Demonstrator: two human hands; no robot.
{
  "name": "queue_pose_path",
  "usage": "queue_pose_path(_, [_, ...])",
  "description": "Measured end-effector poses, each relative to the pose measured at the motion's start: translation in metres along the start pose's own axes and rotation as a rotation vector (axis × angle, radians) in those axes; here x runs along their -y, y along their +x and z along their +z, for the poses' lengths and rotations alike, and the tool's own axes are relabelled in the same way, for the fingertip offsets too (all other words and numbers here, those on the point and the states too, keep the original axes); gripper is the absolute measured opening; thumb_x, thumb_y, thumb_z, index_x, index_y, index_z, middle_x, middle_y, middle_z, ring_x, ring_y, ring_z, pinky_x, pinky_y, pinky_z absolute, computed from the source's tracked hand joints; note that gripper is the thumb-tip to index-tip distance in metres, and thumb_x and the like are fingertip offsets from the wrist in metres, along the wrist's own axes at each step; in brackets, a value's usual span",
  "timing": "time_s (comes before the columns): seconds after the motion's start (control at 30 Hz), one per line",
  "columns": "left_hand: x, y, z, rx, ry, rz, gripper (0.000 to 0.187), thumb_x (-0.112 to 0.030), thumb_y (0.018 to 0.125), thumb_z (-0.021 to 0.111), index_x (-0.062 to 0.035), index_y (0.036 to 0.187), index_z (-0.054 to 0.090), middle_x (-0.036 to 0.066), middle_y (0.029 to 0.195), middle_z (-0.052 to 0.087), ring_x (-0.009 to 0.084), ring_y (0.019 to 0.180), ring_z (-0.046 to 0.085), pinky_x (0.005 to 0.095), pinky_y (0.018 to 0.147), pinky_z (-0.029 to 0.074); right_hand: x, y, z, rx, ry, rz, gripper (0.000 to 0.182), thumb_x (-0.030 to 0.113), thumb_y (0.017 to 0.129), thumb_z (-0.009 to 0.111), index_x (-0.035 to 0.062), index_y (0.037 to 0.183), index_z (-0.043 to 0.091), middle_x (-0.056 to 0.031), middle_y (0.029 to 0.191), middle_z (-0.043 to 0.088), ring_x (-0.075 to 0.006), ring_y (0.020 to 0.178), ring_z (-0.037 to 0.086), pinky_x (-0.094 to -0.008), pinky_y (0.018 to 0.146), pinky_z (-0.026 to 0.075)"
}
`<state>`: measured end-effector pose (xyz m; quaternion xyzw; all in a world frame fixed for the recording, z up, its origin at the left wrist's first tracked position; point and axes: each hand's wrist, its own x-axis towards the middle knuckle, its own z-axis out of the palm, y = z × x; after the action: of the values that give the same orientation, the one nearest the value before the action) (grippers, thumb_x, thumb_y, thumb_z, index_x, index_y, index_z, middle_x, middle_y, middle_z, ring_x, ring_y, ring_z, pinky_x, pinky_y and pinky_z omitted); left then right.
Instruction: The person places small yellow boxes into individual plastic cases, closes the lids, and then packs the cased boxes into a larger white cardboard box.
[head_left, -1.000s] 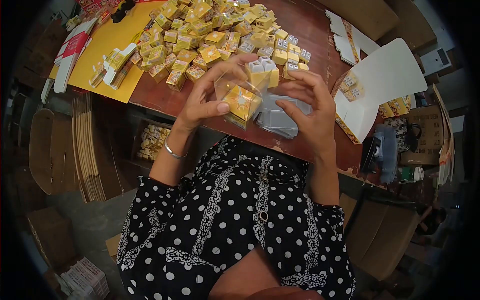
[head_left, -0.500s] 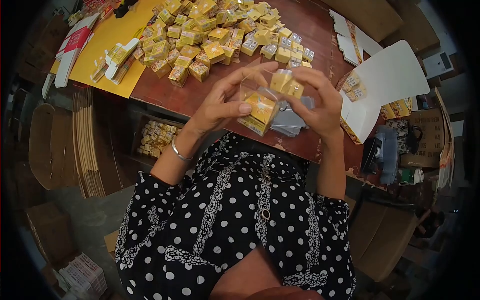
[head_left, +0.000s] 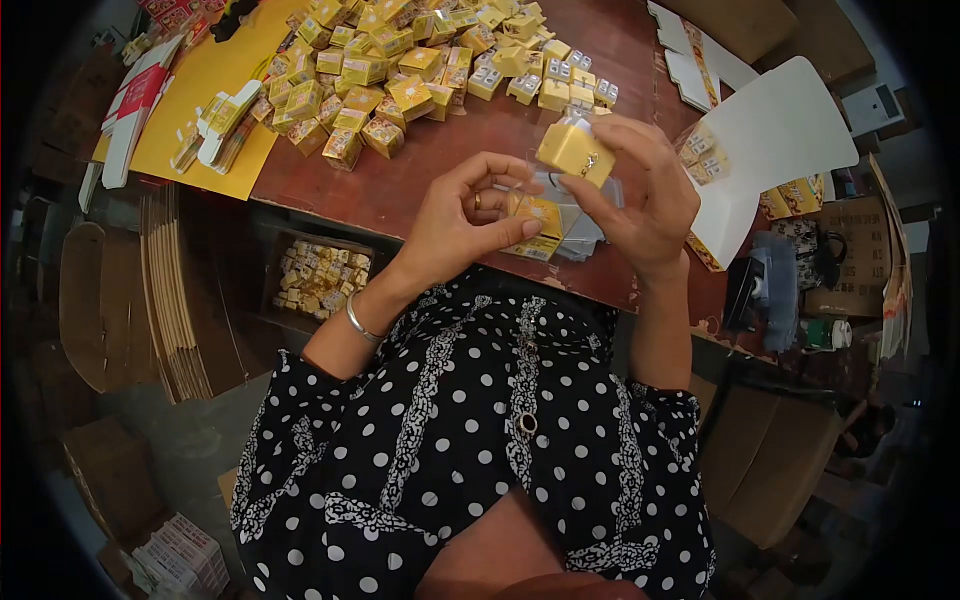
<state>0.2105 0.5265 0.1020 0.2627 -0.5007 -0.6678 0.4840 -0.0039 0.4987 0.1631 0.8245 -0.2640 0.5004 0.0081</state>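
Observation:
My left hand [head_left: 452, 222] is closed around a small clear plastic box [head_left: 536, 226] with a yellow printed part inside, thumb along its near side. Between the thumb and fingers of my right hand [head_left: 652, 205] is a yellow cube-shaped keychain [head_left: 574, 153] with a short metal chain on its face. It is held tilted, above and apart from the box. Beneath both hands, flat clear plastic pieces [head_left: 590, 238] lie on the table. Beyond them spreads a pile of yellow printed boxes [head_left: 385, 85], with similar yellow cubes with silvery ends [head_left: 555, 92] at its right side.
An open white display carton [head_left: 735, 190] stands on the red-brown table [head_left: 300, 190] at right, with several cubes inside. Flat cartons [head_left: 228, 120] rest on a yellow sheet [head_left: 180, 155] at left. Below the edge sits a bin of small pieces [head_left: 320, 275] beside stacked cardboard [head_left: 185, 290].
The yellow cube has turned in my right hand, its chain now facing me. My left hand has tilted and lowered the clear box, and the two things are farther apart. The view has shifted slightly.

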Motion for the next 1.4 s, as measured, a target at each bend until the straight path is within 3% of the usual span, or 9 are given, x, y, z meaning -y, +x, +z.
queue_pose_path(0.13, [-0.001,-0.002,0.004,-0.042,-0.011,0.022,0.050,0.000,0.087,0.077,0.0019,0.129,0.051,0.012,0.121,0.063,0.0153,0.104,0.067,0.0257,0.083,0.059,0.001,-0.001,-0.004,0.121,0.085,0.146,0.044,0.012,0.079,0.085,-0.0014,0.115,0.065,-0.0149,0.110,0.071,-0.0272,0.105,0.067,-0.0361,0.092,0.052])
queue_pose_path(0.2, [0.001,-0.002,0.006,-0.049,-0.029,0.026,0.051,0.000,0.087,0.077,0.0017,0.131,0.050,0.012,0.121,0.063,0.0160,0.105,0.067,0.0261,0.083,0.059,-0.010,0.000,-0.007,0.223,-0.017,-0.028,0.041,0.024,0.085,0.081,-0.0004,0.116,0.067,-0.0152,0.117,0.068,-0.0262,0.108,0.064,-0.0368,0.094,0.050])
queue_pose_path(0.33, [0.000,-0.007,0.010,-0.084,-0.055,0.095,0.058,0.001,0.089,0.075,-0.0001,0.139,0.045,0.012,0.121,0.061,0.0175,0.109,0.067,0.0274,0.086,0.059,-0.001,-0.017,-0.003,0.088,0.025,0.170,0.053,0.029,0.085,0.081,0.0035,0.127,0.063,-0.0154,0.121,0.066,-0.0237,0.110,0.064,-0.0371,0.092,0.055])
queue_pose_path(0.4, [0.001,-0.013,0.014,-0.090,-0.085,0.100,0.060,0.001,0.090,0.074,-0.0011,0.142,0.044,0.011,0.122,0.060,0.0179,0.110,0.067,0.0275,0.088,0.059,0.009,-0.040,0.006,-0.029,0.666,0.604,0.057,0.021,0.087,0.081,0.0012,0.135,0.057,-0.0143,0.130,0.061,-0.0215,0.112,0.063,-0.0359,0.094,0.055])
queue_pose_path(0.5, [0.012,-0.021,0.019,-0.056,-0.118,0.072,0.062,0.000,0.092,0.071,-0.0030,0.147,0.041,0.010,0.124,0.059,0.0185,0.112,0.066,0.0282,0.091,0.058,0.029,-0.067,0.017,0.065,0.684,0.723,0.059,0.014,0.093,0.072,-0.0057,0.142,0.046,-0.0178,0.131,0.058,-0.0223,0.116,0.061,-0.0340,0.097,0.052])
queue_pose_path(0.67, [0.041,-0.045,0.021,0.036,-0.156,-0.069,0.054,-0.002,0.095,0.068,-0.0036,0.145,0.046,0.008,0.125,0.057,0.0180,0.116,0.063,0.0288,0.097,0.054,0.054,-0.114,0.022,-0.022,0.745,0.901,0.041,0.001,0.094,0.064,-0.0073,0.132,0.052,-0.0196,0.134,0.057,-0.0209,0.114,0.063,-0.0327,0.097,0.052])
queue_pose_path(0.97, [0.073,-0.056,0.015,-0.011,-0.134,-0.060,0.031,-0.006,0.090,0.077,-0.0023,0.115,0.058,0.007,0.122,0.060,0.0156,0.114,0.061,0.0283,0.094,0.053,0.078,-0.148,0.023,-0.155,0.802,0.954,0.028,-0.005,0.089,0.069,-0.0028,0.115,0.059,-0.0169,0.126,0.061,-0.0216,0.118,0.062,-0.0350,0.104,0.049])
queue_pose_path(1.27, [0.071,-0.056,0.005,0.123,0.203,0.013,0.021,-0.010,0.090,0.076,-0.0020,0.109,0.073,0.008,0.121,0.063,0.0161,0.112,0.063,0.0293,0.091,0.056,0.062,-0.152,0.016,0.027,0.745,0.761,0.016,-0.001,0.087,0.070,-0.0027,0.102,0.066,-0.0123,0.112,0.065,-0.0215,0.107,0.060,-0.0341,0.099,0.046])
queue_pose_path(1.4, [0.057,-0.055,0.007,0.085,0.034,-0.083,0.018,-0.009,0.088,0.078,-0.0022,0.104,0.075,0.009,0.119,0.064,0.0160,0.109,0.065,0.0298,0.088,0.056,0.064,-0.147,0.013,0.047,0.804,0.776,0.013,-0.002,0.087,0.071,-0.0025,0.099,0.068,-0.0121,0.110,0.065,-0.0219,0.110,0.061,-0.0348,0.099,0.047])
